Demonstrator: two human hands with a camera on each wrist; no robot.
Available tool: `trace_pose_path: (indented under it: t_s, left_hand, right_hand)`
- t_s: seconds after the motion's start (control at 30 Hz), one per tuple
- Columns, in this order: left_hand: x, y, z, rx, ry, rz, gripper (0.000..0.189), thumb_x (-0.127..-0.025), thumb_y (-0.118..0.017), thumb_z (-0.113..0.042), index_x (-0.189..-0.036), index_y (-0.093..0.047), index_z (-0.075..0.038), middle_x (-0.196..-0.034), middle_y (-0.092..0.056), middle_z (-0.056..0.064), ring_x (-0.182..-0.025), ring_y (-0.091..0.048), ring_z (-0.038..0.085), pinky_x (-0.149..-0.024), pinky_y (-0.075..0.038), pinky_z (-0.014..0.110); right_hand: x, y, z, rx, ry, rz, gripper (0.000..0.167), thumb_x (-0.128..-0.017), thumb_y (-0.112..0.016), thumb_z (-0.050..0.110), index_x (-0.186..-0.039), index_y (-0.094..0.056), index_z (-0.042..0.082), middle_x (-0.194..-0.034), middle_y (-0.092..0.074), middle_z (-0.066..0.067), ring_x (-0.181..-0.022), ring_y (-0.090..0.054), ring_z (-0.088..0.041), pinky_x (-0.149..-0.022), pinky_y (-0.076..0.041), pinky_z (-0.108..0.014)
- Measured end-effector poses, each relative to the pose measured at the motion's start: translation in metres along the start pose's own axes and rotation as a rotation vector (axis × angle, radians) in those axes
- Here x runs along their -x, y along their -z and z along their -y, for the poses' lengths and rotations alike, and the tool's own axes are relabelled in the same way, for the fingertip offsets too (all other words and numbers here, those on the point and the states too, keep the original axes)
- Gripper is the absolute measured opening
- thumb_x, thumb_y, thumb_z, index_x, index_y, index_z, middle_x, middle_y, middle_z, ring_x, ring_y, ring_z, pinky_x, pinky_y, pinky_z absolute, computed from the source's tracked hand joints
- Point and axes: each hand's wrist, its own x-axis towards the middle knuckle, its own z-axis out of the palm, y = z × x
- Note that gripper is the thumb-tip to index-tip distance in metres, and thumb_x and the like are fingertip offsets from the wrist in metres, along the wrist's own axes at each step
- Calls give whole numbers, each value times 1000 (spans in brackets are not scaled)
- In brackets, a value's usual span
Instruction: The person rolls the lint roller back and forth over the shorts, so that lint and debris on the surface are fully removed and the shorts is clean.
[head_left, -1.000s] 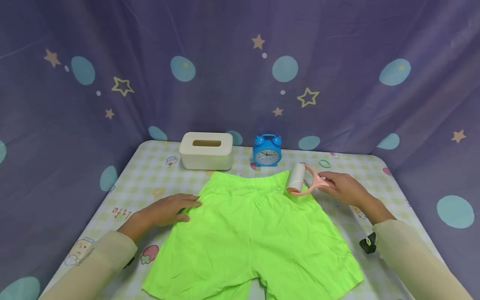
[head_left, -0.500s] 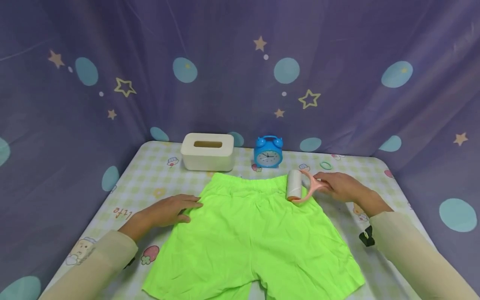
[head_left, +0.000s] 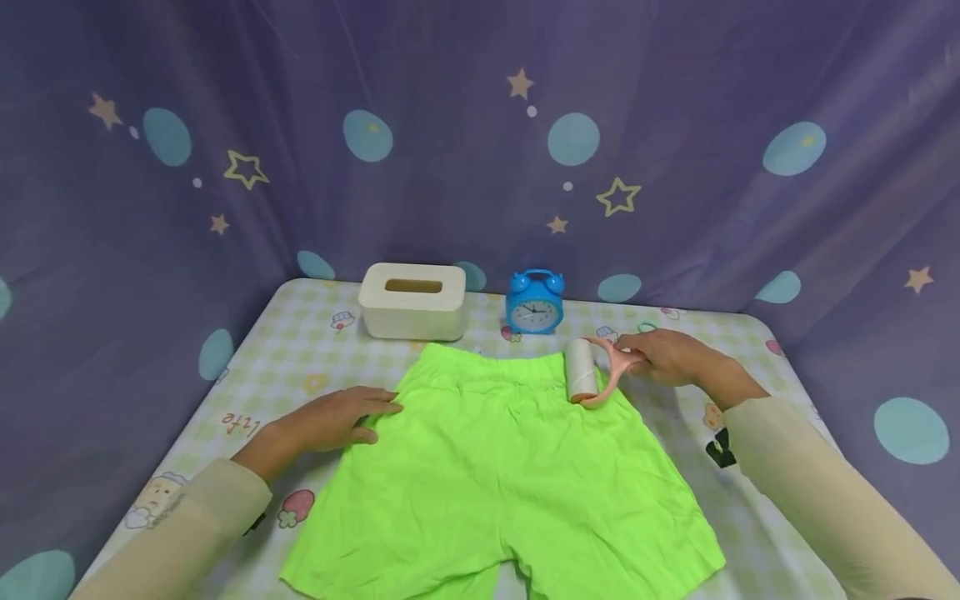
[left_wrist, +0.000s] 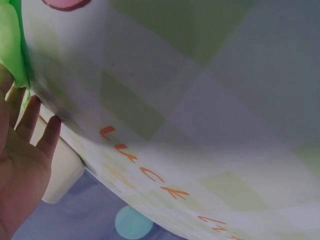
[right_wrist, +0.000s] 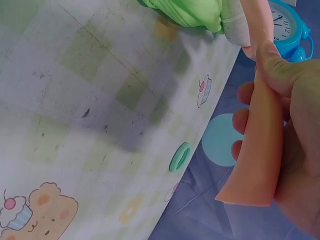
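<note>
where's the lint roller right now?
Head view, right of centre: the lint roller is at the upper right corner of the green shorts, its handle in the right hand.

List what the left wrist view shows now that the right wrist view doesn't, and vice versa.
Left wrist only: the left hand and the orange "Luck" lettering.

Right wrist only: the right hand gripping the pink handle of a roller, plus the blue alarm clock, the green ring and the bear print.

Both: the green shorts, checked tablecloth and purple backdrop.

Unclear: the left wrist view shows the cream box; a pale sliver in the right wrist view may be it.
</note>
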Motion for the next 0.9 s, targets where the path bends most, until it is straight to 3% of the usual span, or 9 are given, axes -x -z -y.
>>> trace_pose_path:
  t_s: [0.37,0.6,0.9]
  left_hand:
    - [-2,2,1,13,3,12,55,-94,-73,-21,-146,-58,-10,-151,-53,17,-139,-49,42,-109,-45,58]
    - [5,1,3,13,12,6,55,-94,-73,-21,-145,-58,-10,-151,-53,18,-139,-49,42,-109,-44,58]
    - [3,1,0,17,-20,-14,54,-95,-72,-22,-146,-57,-10,-151,-54,18,-138,-50,42,-107,-46,58]
  right_hand:
    - [-4,6,8,-1,-36,34,32,-96,-73,18,-127,-64,22,-92,-67,8,-77,-58,-10,-71,-47,-34]
    - [-18,9,25,66,-12,16,33,-94,-75,20,-126,-66,22,-110,-72,2,-86,-64,-15,-73,-51,-38]
    - [-38,2,45,32,-26,48,27,-98,-70,27,-124,-65,29,-102,-69,6,-88,-65,-15,-73,-53,-36]
